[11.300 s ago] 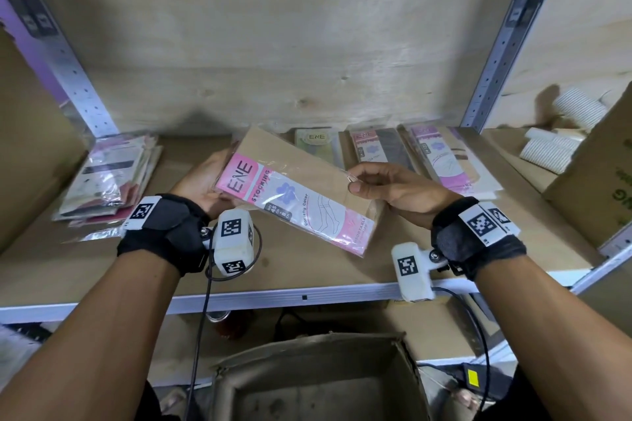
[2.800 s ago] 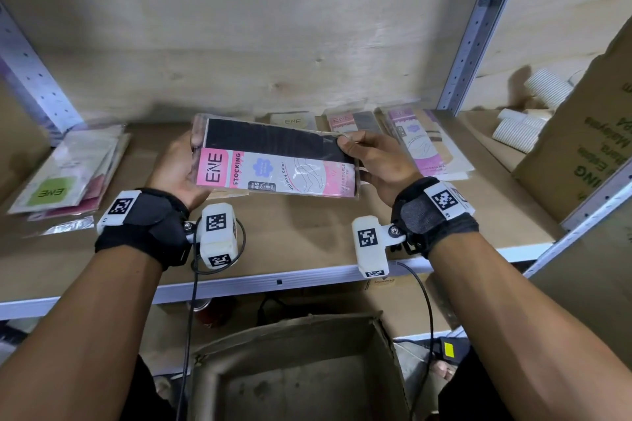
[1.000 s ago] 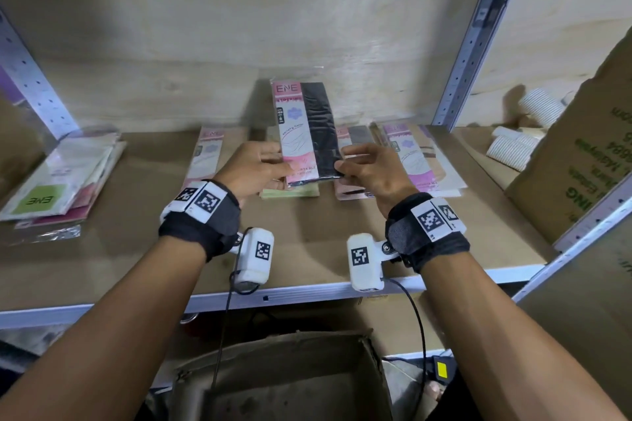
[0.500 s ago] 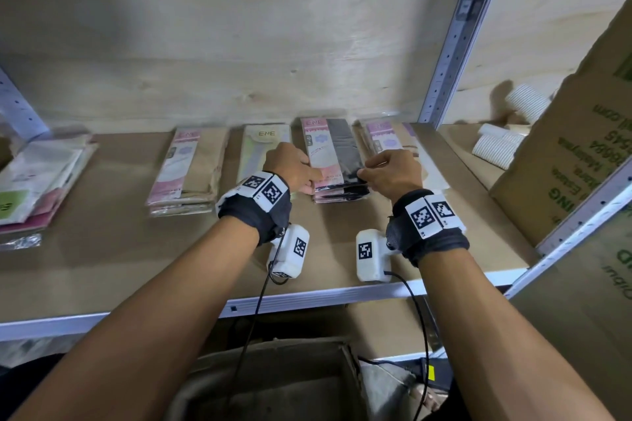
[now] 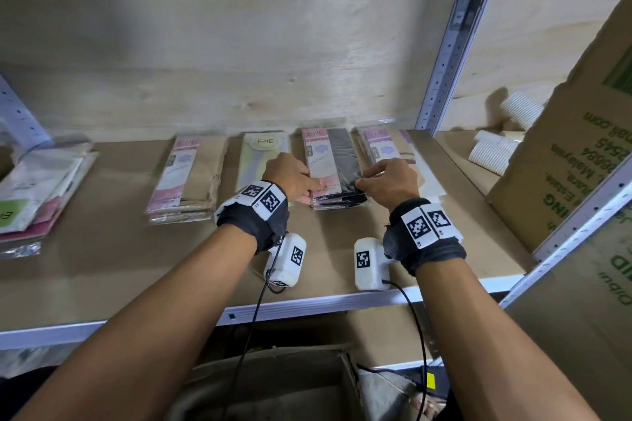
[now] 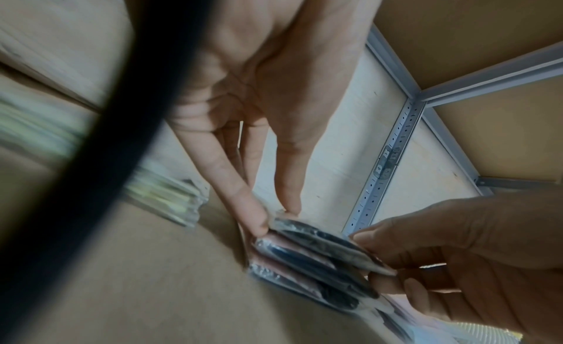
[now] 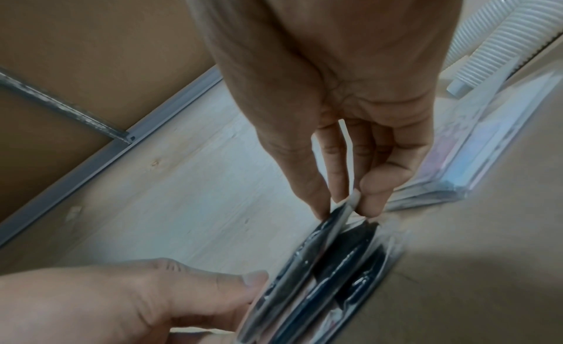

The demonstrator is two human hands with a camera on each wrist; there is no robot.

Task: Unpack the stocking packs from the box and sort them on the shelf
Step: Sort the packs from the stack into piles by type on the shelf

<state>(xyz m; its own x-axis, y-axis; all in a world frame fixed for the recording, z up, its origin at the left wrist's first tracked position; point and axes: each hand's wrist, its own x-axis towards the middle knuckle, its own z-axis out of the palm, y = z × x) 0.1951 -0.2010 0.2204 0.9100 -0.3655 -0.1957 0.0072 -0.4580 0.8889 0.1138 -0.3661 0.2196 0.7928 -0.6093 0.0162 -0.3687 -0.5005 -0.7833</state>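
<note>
step: placing | change: flat black-and-pink plastic-wrapped stocking pack [image 5: 333, 164] went from upright to lying on its matching pile | left hand [image 5: 290, 176] and right hand [image 5: 390, 181] fingers pinched its near corners (release pending)

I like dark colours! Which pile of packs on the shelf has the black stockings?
The black pile, third from the left in the back row, between both hands. The piles beside it show beige or pale green.

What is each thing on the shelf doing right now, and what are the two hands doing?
Black stocking pack with pink label: lying on top of its pile, near end pinched.
Left hand: pinches the pack's left corner.
Right hand: pinches the pack's right corner.
Beige stocking pile: stacked flat, untouched.
Green-labelled stocking pile: flat, partly hidden.
Brown cardboard box: open, below the shelf.
</note>
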